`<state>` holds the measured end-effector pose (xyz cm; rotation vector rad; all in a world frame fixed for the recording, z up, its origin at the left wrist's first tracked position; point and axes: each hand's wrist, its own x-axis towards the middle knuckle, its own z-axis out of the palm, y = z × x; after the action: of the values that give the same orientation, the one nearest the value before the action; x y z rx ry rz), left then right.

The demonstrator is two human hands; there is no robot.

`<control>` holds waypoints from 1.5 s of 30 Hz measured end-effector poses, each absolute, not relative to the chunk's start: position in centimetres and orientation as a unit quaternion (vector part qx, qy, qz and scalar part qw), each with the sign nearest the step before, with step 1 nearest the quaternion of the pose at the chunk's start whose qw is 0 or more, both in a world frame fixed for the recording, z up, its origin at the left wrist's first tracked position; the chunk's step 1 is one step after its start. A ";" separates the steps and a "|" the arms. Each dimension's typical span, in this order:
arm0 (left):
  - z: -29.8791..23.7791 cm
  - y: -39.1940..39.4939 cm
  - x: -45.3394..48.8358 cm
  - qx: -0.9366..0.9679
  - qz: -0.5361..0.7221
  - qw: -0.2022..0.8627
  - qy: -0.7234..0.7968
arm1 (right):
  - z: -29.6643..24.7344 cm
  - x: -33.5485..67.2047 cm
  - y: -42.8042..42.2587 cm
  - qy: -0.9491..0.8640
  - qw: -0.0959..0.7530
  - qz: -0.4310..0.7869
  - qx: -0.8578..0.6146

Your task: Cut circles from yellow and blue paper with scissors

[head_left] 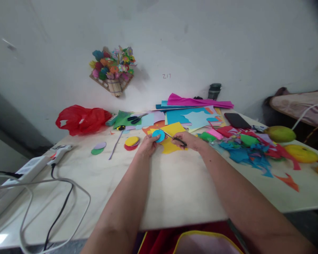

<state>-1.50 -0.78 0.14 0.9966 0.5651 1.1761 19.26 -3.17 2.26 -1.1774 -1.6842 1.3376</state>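
My left hand (pixel 149 144) pinches a small blue paper circle (pixel 158 135) above the white table (pixel 174 183). Closed around a pair of scissors (pixel 174 138), my right hand (pixel 188 140) points the blades left toward the circle's edge. A yellow paper sheet (pixel 172 143) lies under both hands. A stack of cut circles, yellow on red (pixel 131 142), lies left of my left hand, and a lilac and green pair (pixel 98 148) sits further left.
Coloured paper sheets (pixel 193 111) and scraps (pixel 251 150) cover the back and right of the table. Also there: a second pair of scissors (pixel 135 119), a phone (pixel 237 120), a red plastic bag (pixel 81 119), a power strip with cables (pixel 29 169), mangoes (pixel 280 134).
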 end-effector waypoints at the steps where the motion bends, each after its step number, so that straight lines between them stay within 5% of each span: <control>1: 0.1 -0.8 -1.5 0.442 0.524 0.683 0.252 | 2.2 19.3 -3.1 -0.647 0.338 0.514 -0.451; 45: 1.1 -1.5 -2.0 0.423 0.481 0.706 0.302 | 4.0 20.7 -4.0 -0.634 0.326 0.467 -0.523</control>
<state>-1.95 -1.53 1.15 0.9406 0.6709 1.0680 20.70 -3.96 3.99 -1.3705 -1.6613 1.2246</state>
